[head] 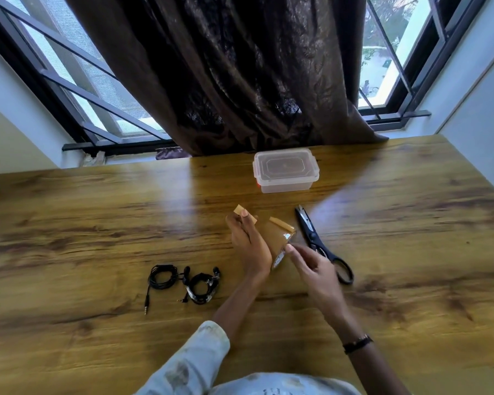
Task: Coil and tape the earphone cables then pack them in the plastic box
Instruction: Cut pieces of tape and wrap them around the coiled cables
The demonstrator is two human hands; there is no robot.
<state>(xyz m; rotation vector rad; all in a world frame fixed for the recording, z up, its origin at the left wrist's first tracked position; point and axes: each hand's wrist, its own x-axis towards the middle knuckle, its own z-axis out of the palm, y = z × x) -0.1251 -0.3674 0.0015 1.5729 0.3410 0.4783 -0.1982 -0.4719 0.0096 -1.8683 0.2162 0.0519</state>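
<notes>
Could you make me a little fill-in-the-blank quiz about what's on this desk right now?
1. The lid of the plastic box is ____.
2. The scissors lie on the table, to the ____ of both hands.
3. The number of coiled earphone cables on the table is ____.
4. The left hand pinches a strip of brown ____.

Missing words: closed; right; two; tape

On the desk (pixel 97 212), the box (pixel 285 171) sits at the far edge by the curtain (pixel 240 75). Nearer, scissors (pixel 320 243) lie right of the tape roll (pixel 281 238), which is between both hands. Two earphone coils (pixel 183 283) lie side by side to the left.
</notes>
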